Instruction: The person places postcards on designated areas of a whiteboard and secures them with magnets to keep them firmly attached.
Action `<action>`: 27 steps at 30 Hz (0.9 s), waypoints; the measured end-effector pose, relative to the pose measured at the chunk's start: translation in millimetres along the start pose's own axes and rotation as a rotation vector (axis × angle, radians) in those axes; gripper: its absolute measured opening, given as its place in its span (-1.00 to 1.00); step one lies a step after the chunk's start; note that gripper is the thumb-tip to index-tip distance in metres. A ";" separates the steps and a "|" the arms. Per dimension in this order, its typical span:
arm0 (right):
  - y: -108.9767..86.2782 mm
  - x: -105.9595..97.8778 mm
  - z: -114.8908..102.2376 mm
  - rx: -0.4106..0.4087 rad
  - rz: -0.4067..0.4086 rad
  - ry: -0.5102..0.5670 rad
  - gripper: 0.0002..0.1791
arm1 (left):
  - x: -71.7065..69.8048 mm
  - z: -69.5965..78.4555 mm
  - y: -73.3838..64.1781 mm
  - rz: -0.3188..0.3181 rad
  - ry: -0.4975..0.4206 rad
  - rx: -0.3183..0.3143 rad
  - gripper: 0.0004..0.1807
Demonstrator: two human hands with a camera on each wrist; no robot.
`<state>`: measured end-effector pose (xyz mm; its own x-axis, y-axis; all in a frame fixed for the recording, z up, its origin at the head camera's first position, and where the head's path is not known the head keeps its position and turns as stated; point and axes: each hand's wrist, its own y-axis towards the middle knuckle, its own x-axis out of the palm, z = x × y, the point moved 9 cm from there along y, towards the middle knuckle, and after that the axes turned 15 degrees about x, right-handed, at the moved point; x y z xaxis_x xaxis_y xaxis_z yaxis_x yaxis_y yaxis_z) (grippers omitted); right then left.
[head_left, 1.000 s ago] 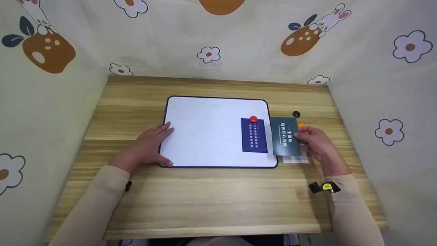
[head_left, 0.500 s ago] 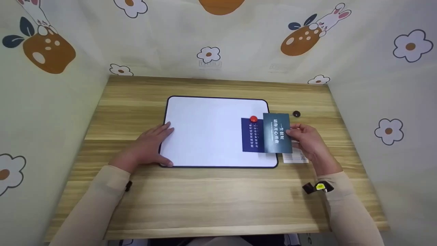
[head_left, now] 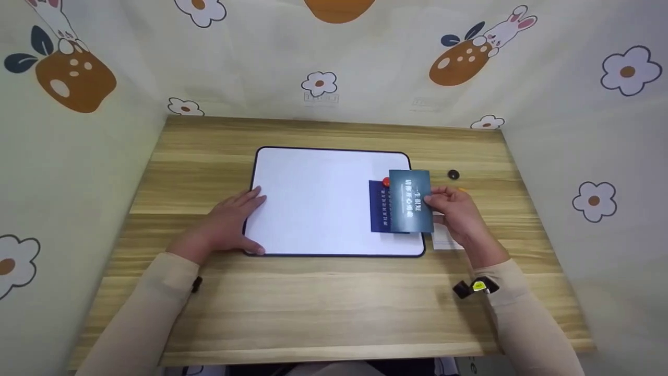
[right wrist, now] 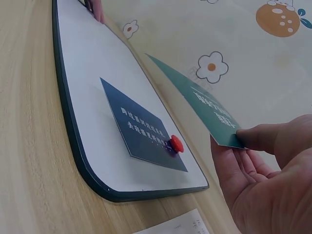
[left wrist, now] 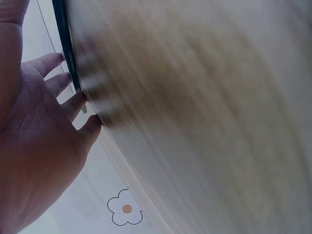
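My right hand [head_left: 459,216] pinches a dark green card [head_left: 409,201] with white lettering by its right edge, thumb on top and fingers beneath. In the right wrist view the green card [right wrist: 200,102] is raised above the whiteboard [right wrist: 87,53]. From the head view it overlaps a dark blue card [head_left: 378,211], which lies on the right part of the board under a red button magnet [head_left: 386,181]. My left hand [head_left: 229,219] rests on the board's left edge, fingers and thumb spread over the frame.
A black round magnet [head_left: 453,174] lies on the wooden table [head_left: 334,308] right of the board. A bit of an orange piece [head_left: 462,190] shows behind my right hand. A white printed paper [head_left: 444,240] lies partly under that hand. Patterned curtains [head_left: 250,68] enclose the table.
My right hand has carried the green card leftward from beside the board to over its right side, covering part of the blue card. The left hand has stayed put.
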<state>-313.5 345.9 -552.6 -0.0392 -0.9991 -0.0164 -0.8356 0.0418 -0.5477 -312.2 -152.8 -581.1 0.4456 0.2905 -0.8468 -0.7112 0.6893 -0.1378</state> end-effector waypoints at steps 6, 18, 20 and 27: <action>2.7 14.0 1.4 0.003 -0.017 0.010 -0.70 | -3.0 3.0 0.0 0.017 -0.003 0.021 0.48; 6.4 43.8 -0.3 0.017 -0.022 0.020 -0.74 | -1.4 3.0 -0.3 0.008 -0.003 0.002 0.49; 7.6 48.4 -0.5 0.019 -0.034 0.027 -0.74 | -0.2 2.1 -0.1 0.005 -0.002 -0.004 0.49; 9.3 58.6 -2.2 0.026 -0.030 0.013 -0.73 | 0.6 0.9 0.3 0.011 0.001 0.009 0.49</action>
<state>-324.8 287.7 -556.7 -0.0214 -0.9997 0.0115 -0.8218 0.0110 -0.5697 -311.6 -151.8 -581.2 0.4377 0.2973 -0.8485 -0.7112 0.6919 -0.1244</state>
